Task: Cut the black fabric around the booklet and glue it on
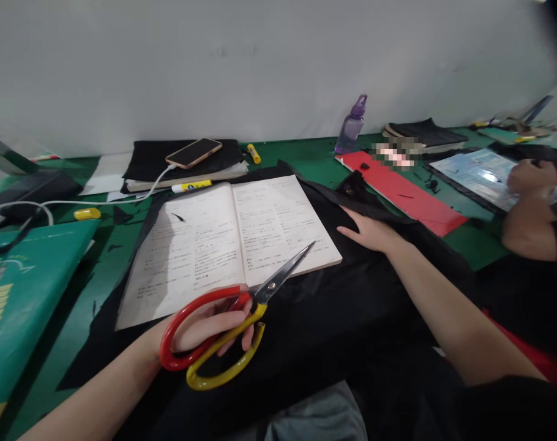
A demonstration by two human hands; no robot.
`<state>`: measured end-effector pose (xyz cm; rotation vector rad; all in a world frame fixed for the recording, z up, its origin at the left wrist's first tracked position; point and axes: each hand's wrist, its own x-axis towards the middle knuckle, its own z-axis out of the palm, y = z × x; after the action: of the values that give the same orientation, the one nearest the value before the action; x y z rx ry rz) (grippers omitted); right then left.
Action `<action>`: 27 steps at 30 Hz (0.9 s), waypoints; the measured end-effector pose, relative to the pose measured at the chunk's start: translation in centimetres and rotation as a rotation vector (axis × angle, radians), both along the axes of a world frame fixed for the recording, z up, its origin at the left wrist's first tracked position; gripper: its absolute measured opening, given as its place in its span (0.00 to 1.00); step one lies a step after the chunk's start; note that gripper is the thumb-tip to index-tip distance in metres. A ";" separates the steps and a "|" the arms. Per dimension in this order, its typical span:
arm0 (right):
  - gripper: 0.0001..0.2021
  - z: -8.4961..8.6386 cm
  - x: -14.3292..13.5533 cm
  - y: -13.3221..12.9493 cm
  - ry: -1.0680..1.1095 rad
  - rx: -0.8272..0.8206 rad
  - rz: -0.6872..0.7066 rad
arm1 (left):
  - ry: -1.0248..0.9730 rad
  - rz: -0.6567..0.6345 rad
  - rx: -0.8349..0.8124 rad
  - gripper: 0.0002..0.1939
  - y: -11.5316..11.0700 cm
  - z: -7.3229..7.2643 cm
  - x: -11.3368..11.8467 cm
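My left hand [209, 327] is closed around a pair of scissors [272, 286] with one red and one yellow handle. Their blades lie together and point to the upper right, over the lower edge of an open book [283, 226] with printed pages. Under the book spreads a large black cloth [306, 324]. My right hand [368, 233] rests flat on the cloth, right of the book, with thumb and index finger apart. A fold of cloth hides some of its other fingers. A small black scrap [179, 217] lies on the left page.
Behind the book are a glue stick [193, 185], a phone [194, 152] on a black-covered book, and a purple bottle [351, 127]. A green folder [30, 294] lies left, red paper [407, 193] right. Another person's hand [533, 177] rests near a glossy booklet [475, 173].
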<state>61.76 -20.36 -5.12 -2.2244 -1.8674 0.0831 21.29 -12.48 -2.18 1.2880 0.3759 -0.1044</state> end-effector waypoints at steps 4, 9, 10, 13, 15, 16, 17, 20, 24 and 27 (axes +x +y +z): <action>0.32 -0.1 0.5 -0.6 0.023 0.004 -0.019 | -0.003 -0.023 0.032 0.13 0.0 0.0 -0.1; 0.30 -0.6 1.2 -0.4 0.022 0.066 -0.016 | -0.043 -0.025 -0.036 0.11 -0.1 0.1 -0.1; 0.29 -0.7 1.3 -0.3 0.030 0.071 -0.015 | -0.068 -0.016 -0.078 0.11 -0.2 0.2 -0.1; 0.29 -0.8 1.5 -0.3 0.067 0.077 -0.019 | -0.207 0.039 -0.177 0.11 -0.4 0.3 -0.2; 0.29 -0.9 1.6 -0.3 0.091 0.075 -0.028 | -0.323 0.088 -0.197 0.12 -0.6 0.6 -0.2; 0.29 -0.9 1.6 -0.3 0.099 0.076 -0.031 | -0.376 0.128 -0.202 0.13 -0.6 0.9 -0.2; 0.29 -0.9 1.6 -0.3 0.103 0.079 -0.031 | -0.417 0.183 -0.207 0.14 -0.6 1.2 -0.2; 0.28 -0.9 1.6 -0.3 0.107 0.099 -0.029 | -0.416 0.410 -0.193 0.14 0.0 2.4 -0.2; 0.28 -0.9 1.5 -0.2 0.122 0.098 -0.037 | -0.180 0.705 0.224 0.06 1.8 3.6 -1.3; 0.27 -0.9 1.5 -0.1 0.116 0.100 -0.032 | 0.170 0.823 0.740 0.10 3.7 3.5 -2.9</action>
<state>63.29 -20.47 -6.07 -2.1347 -1.7363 0.1088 18.35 -8.74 1.35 1.7440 1.1347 0.6834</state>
